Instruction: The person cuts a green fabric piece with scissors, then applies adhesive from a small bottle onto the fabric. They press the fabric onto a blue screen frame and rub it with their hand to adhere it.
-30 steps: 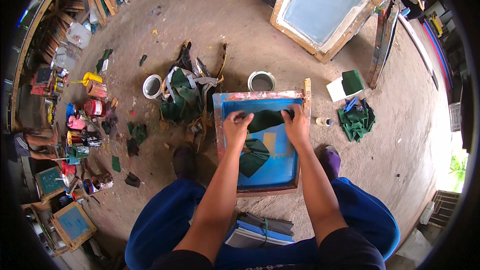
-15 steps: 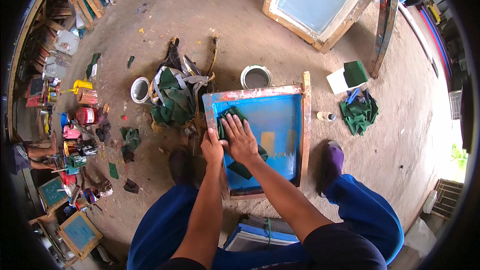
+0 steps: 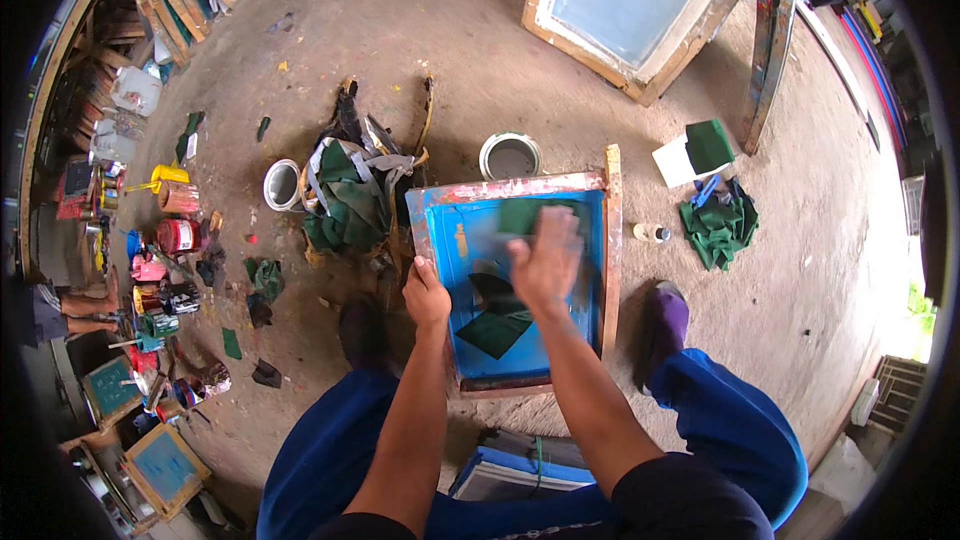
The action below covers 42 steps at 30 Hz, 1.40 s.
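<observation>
A silk-screen frame with a blue screen lies between my feet. My left hand is closed on its left wooden rail, thumb on top. My right hand, blurred by motion, lies flat over the upper part of the screen, fingers stretched out and thumb apart. Beneath its fingers is a smeared green cloth. Lower on the screen lies another dark green cloth piece, with a small tan patch showing near the left side.
Two grey-lined cans stand beyond the frame, near a heap of green rags. A small bottle and crumpled green cloth lie right. Paint pots line the left; a large screen leans ahead.
My right hand has swept rightward and up across the screen with the green cloth, uncovering the tan patch at left. My left hand stays on the left rail.
</observation>
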Motion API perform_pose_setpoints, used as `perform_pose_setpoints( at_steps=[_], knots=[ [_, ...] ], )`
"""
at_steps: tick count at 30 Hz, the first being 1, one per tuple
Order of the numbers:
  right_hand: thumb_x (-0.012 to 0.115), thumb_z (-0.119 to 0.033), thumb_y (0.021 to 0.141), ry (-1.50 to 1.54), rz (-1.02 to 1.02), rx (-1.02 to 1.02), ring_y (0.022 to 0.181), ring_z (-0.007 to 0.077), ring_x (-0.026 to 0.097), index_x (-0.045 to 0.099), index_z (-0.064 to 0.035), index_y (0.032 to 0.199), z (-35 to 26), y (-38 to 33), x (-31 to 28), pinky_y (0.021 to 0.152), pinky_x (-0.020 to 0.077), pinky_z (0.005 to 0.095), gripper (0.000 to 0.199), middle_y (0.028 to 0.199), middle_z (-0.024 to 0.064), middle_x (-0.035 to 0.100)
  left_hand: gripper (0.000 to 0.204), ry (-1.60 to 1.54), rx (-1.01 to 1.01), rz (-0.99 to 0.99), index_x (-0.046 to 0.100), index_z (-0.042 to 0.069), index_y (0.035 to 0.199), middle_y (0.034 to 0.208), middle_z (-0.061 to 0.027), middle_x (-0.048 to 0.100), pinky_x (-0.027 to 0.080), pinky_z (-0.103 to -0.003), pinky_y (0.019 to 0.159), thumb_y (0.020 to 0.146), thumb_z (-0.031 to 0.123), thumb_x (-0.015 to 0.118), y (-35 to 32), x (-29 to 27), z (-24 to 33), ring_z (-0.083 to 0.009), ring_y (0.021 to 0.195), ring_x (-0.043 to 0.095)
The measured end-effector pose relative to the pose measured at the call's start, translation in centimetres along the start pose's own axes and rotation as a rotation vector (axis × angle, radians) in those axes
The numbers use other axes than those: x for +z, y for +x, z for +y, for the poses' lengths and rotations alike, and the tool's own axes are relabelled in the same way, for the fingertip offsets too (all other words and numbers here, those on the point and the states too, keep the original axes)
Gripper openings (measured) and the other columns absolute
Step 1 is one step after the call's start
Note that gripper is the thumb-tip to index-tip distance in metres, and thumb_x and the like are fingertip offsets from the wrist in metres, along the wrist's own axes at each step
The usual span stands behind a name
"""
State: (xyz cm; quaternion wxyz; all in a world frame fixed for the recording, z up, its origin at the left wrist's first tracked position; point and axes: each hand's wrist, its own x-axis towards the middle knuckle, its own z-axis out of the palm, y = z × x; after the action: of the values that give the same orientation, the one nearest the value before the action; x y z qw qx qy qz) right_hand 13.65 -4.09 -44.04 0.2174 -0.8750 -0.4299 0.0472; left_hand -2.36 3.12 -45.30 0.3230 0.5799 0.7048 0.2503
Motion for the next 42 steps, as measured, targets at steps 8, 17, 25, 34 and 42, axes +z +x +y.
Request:
perform_pose_setpoints(
  at_steps=[8,17,25,34,42],
  knots=[
    [0.05,-0.061,0.099,-0.025,-0.369,-0.43,0.156,0.0326,0.03,0.039,-0.0032,0.158,0.1,-0.7,-1.5,0.125,0.0228,0.0572,0.083,0.168,0.0201,0.033,0.071,0.018,-0.047,-0.015,0.072,-0.002,0.118,0.107,-0.03,0.072,0.05,-0.059,0.089,0.109,0.056,0.032,-0.2,-0.2,0.8,-0.0535,0.103,0.065],
    [0.035,-0.063,0.105,-0.235,-0.315,-0.19,0.154,0.0413,0.033,0.03,-0.0014,0.163,6.5,-5.5,-3.5,0.118,0.0333,0.0597,0.084,0.168,0.0247,0.029,0.073,0.067,-0.078,0.007,0.073,-0.001,0.116,0.106,-0.0298,0.073,0.051,-0.059,0.09,0.109,0.057,0.029,-0.4,-0.2,1.5,-0.0533,0.102,0.066],
    [0.036,-0.065,0.104,-0.363,-0.387,-0.246,0.156,0.0365,0.029,0.026,-0.0019,0.164,6.6,-3.0,-4.5,0.12,0.0337,0.0562,0.088,0.17,0.0202,0.028,0.073,0.06,-0.071,0.006,0.072,0.001,0.12,0.105,-0.0307,0.073,0.051,-0.06,0.089,0.108,0.059,0.03,-0.5,-0.5,1.6,-0.0533,0.102,0.066],
    [0.042,-0.063,0.103,-0.215,-0.265,-0.229,0.158,0.036,0.023,0.026,-0.0047,0.165,4.9,-1.1,0.5,0.124,0.0262,0.0528,0.086,0.172,0.017,0.023,0.067,0.048,-0.089,0.008,0.067,0.002,0.113,0.102,-0.033,0.071,0.049,-0.064,0.086,0.108,0.059,0.032,-0.7,-0.3,1.4,-0.0574,0.099,0.064],
    [0.051,-0.062,0.099,-0.105,-0.168,-0.604,0.156,0.0225,0.03,0.035,-0.0118,0.163,-3.2,1.5,-0.5,0.125,0.0237,0.0486,0.083,0.169,0.0079,0.034,0.069,-0.014,-0.124,-0.056,0.069,-0.003,0.118,0.109,-0.0324,0.071,0.051,-0.057,0.091,0.109,0.056,0.034,-0.5,-0.5,1.2,-0.0539,0.106,0.066]
  ],
)
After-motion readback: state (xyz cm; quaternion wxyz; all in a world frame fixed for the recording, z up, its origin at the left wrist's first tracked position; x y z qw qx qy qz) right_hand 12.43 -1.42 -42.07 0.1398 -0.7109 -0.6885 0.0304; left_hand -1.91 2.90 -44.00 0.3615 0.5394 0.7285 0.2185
